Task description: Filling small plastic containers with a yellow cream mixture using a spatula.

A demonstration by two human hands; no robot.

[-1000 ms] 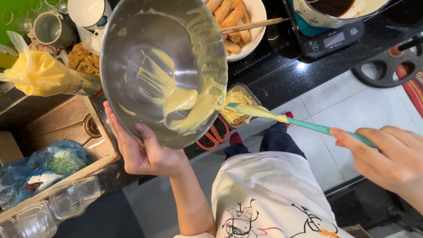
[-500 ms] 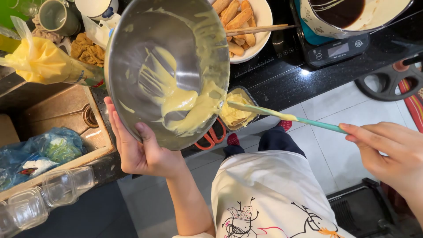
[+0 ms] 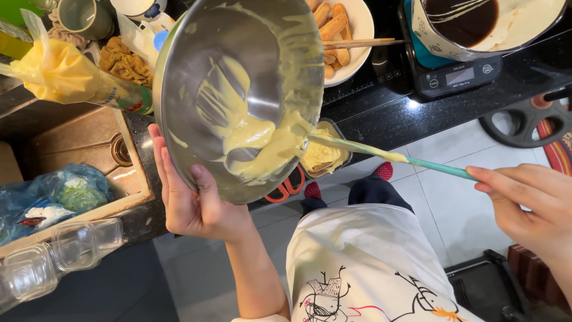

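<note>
Left hand [image 3: 193,206] grip: I see it clamped on the rim of the tilted steel bowl [image 3: 238,89]. Right hand [image 3: 527,200] grip: pinched on the teal spatula [image 3: 387,156], blade in yellow batter [image 3: 262,143], above a small glass container [image 3: 325,156] on the black bench [image 3: 387,113].

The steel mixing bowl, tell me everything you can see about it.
The steel mixing bowl is round, shiny metal, tilted steeply with its open side toward the camera. Pale yellow batter smears its wall and pools at the low rim. The left hand grips that lower edge; a teal spatula, held by the right hand, scrapes inside it.
</note>
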